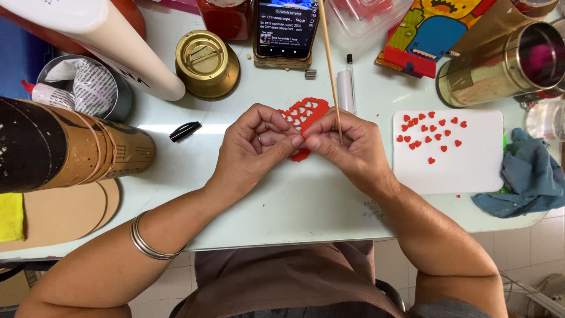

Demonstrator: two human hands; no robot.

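My left hand and my right hand meet at the middle of the pale table, fingertips pinched together on a thin red sheet punched with heart-shaped holes. The sheet's top pokes out above my fingers; a small part shows below them. My right hand also grips a long thin wooden stick that runs upward past a phone. To the right lies a white board carrying several small red cut-out hearts.
A phone stands at the back centre, a brass lid to its left, a white pen beside the sheet. Brown cylinders and a tin crowd the left. A metal tube and blue cloth lie right. A black clip lies left of my hands.
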